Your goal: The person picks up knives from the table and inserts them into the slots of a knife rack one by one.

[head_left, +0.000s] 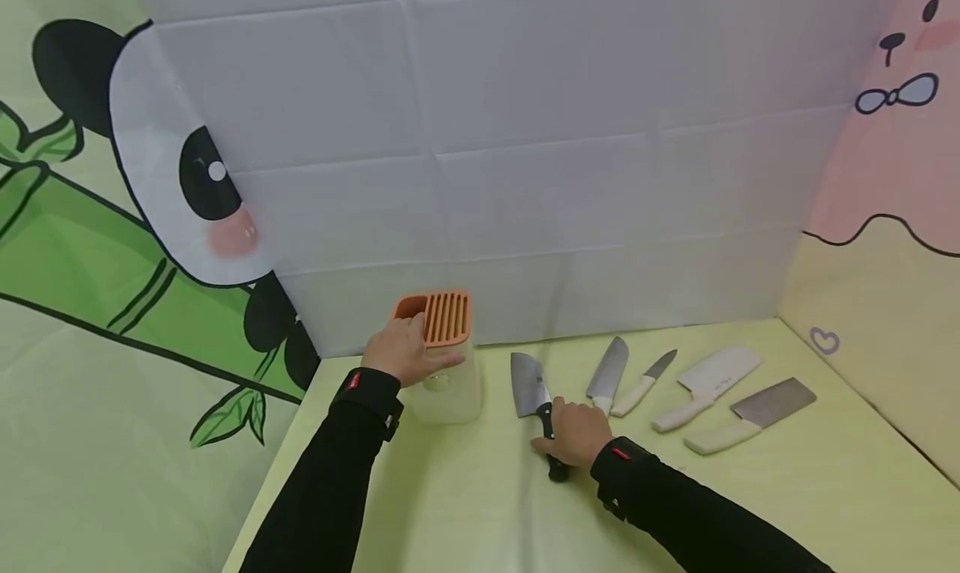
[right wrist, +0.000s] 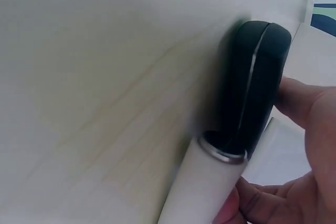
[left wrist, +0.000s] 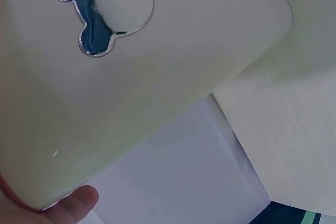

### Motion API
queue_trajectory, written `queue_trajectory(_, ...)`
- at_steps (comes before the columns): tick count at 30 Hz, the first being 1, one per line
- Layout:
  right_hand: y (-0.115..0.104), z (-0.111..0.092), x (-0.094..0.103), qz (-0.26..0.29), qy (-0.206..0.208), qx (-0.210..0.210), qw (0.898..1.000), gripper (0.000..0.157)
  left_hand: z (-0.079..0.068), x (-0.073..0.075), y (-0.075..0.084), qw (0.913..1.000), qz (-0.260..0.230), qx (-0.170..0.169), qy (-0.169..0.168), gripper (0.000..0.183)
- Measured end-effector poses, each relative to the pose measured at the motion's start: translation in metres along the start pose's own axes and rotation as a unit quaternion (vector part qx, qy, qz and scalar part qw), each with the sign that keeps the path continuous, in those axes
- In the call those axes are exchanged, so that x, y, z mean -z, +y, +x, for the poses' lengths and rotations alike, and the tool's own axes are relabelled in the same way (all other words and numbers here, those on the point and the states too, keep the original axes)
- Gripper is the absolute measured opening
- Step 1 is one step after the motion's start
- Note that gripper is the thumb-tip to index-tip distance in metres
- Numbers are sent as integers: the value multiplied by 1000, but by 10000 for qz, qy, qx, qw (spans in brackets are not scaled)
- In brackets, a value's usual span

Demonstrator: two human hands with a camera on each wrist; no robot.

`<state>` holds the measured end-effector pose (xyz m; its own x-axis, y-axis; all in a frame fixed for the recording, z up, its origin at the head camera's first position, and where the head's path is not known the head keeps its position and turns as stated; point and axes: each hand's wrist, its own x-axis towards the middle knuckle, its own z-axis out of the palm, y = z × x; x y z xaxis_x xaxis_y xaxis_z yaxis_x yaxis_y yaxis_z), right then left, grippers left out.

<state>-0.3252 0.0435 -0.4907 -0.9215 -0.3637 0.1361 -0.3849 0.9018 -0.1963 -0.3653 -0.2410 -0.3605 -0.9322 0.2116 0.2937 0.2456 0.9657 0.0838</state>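
Observation:
In the head view, my left hand (head_left: pixel 401 350) grips the top of a cream knife holder (head_left: pixel 450 390) with an orange slotted lid, fingers at the lid's open end and thumb across the front. The left wrist view shows the holder's side (left wrist: pixel 131 87) with a shiny emblem, and a thumb at its rim. With my right hand (head_left: pixel 576 433) I hold a black-handled kitchen knife (head_left: pixel 527 381), its broad blade pointing away. A white handle with a metal ring (right wrist: pixel 207 182) lies against the black handle (right wrist: pixel 257 72) in the right wrist view; whether I grip it too is unclear.
Right of my right hand lie a white-handled knife (head_left: pixel 609 369), its handle partly hidden, a small paring knife (head_left: pixel 647 381), a white-bladed cleaver (head_left: pixel 716 377) and a grey-bladed cleaver (head_left: pixel 772 406). A pale wall sheet (head_left: pixel 525 181) stands behind the yellow table (head_left: pixel 465 506).

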Motion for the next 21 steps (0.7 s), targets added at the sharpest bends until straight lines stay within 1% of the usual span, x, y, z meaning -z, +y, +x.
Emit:
queue_trajectory(6,0,1,-5,8,-12,-191,9998,54,0,4,3,10000,-27,-61,-44,86)
queue_trajectory(13,1,5,-7,163,-183,-345,9991,47,2,3,-1,10000,14,-56,-19,88)
queue_trajectory(21,-3,10,5,479,-360,-454,9972,34,3,-3,-9,9999,129,-77,68,89)
